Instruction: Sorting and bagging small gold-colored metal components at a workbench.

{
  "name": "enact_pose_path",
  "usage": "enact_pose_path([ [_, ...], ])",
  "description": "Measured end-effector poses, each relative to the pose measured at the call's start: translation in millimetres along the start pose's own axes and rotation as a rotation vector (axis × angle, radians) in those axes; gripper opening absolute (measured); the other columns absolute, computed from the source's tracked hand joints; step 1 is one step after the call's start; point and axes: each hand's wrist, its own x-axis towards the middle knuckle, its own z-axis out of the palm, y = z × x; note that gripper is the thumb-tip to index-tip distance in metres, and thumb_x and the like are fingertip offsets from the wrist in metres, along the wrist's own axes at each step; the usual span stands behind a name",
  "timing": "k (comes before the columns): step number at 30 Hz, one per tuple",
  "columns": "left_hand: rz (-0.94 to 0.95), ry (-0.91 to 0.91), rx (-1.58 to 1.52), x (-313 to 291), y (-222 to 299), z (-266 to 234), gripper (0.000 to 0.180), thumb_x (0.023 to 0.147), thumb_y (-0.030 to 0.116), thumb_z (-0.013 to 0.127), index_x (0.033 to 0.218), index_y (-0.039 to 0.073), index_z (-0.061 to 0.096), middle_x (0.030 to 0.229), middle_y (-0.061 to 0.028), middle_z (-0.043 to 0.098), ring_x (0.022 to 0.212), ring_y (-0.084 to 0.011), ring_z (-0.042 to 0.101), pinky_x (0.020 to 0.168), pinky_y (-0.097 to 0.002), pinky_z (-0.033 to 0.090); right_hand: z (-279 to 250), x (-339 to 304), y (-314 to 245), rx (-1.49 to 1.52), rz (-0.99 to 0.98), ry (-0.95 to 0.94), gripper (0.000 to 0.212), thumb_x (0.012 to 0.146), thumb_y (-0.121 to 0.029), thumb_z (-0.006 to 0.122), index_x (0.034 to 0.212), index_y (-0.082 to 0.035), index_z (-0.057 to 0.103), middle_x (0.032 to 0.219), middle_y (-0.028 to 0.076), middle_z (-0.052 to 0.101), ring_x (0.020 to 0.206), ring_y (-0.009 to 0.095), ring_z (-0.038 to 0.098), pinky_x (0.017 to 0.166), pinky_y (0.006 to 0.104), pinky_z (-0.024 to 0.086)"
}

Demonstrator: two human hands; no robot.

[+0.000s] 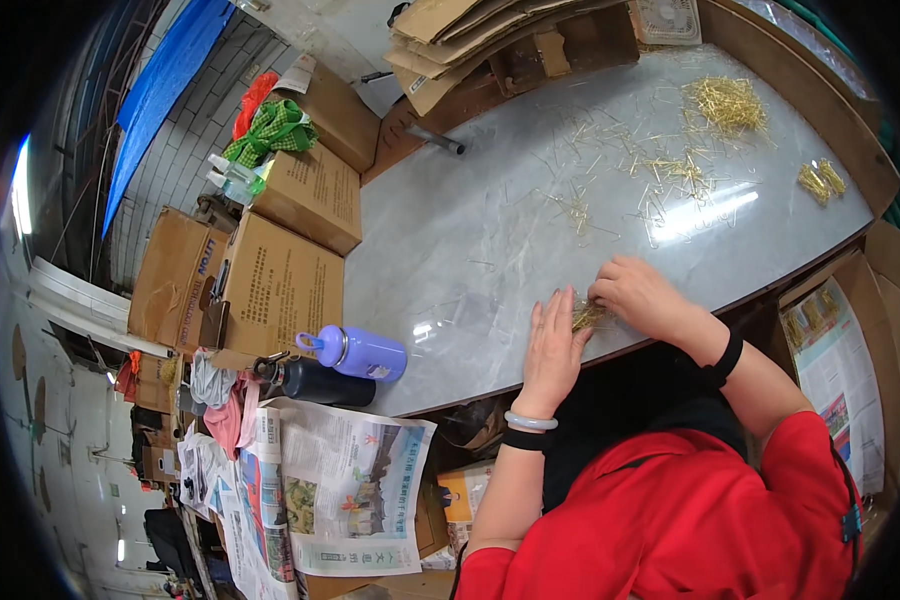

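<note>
Wires [588, 317] are lying between your flattened left hand [556, 347] and apparently pinching right hand [637, 297]; you're seemingly bunching, probably needing alignment next.

Left grip [553, 355]: outstretched, back up | Right grip [638, 295]: curled, close beside (forearms [757, 385] angled inward)

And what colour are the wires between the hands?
The wires are gold; head view.

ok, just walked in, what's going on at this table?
Someone's two bare hands are at a small bunch of gold wire pieces by the near edge of the grey table: left hand laid alongside, right hand with fingers curled at it. Farther back are scattered wires, a larger pile and small bundles toward the right.
</note>
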Motion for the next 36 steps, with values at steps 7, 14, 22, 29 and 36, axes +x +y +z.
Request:
enact_pose_path([
  [7,0.023,-0.036,-0.006,-1,-2,-5,0.061,0.093,0.014,0.065,0.146,-0.001,0.039,0.142,-0.0225,0.048,0.136,-0.0391,0.042,0.117,-0.0513,0.028,-12,-20,-2,0.102,-0.151,0.101,0.028,0.083,-0.012,0.070,0.111,-0.009,0.068,0.106,0.008,0.066,0.105,0.030,0.059,0.092,0.0399,0.046],
  [14,0.021,-0.047,0.033,1,1,0,0.067,0.092,0.012,0.065,0.150,0.000,0.033,0.145,-0.0247,0.043,0.136,-0.0434,0.040,0.116,-0.0497,0.029,33,-23,-11,0.188,0.009,0.318,0.049,0.081,0.002,0.060,0.130,0.000,0.055,0.130,0.023,0.057,0.121,0.041,0.054,0.103,0.0454,0.046],
  [22,-0.035,-0.018,-0.263,-3,-7,-7,0.091,0.088,0.002,0.068,0.158,0.002,0.011,0.150,-0.0280,0.035,0.137,-0.0454,0.039,0.114,-0.0463,0.035,25,-2,-10,0.303,-0.113,0.143,0.065,0.083,-0.012,0.067,0.143,0.001,0.044,0.144,0.024,0.048,0.139,0.039,0.040,0.117,0.0446,0.032],
  [29,-0.127,0.036,0.065,-11,3,-33,0.068,0.080,0.010,0.079,0.140,0.000,0.048,0.138,-0.0233,0.048,0.120,-0.0405,0.053,0.099,-0.0427,0.046,14,6,1,0.240,-0.338,-0.046,0.063,0.076,-0.020,0.080,0.132,-0.004,0.055,0.124,0.013,0.061,0.119,0.034,0.053,0.106,0.0439,0.040],
  [36,-0.316,-0.061,-0.042,-11,4,-44,0.049,0.077,0.003,0.078,0.123,-0.003,0.061,0.111,-0.0199,0.057,0.092,-0.0327,0.062,0.082,-0.0391,0.052,14,-1,-14,0.181,-0.326,0.019,0.059,0.079,-0.016,0.076,0.132,-0.003,0.053,0.128,0.015,0.059,0.120,0.035,0.054,0.103,0.0433,0.044],
])
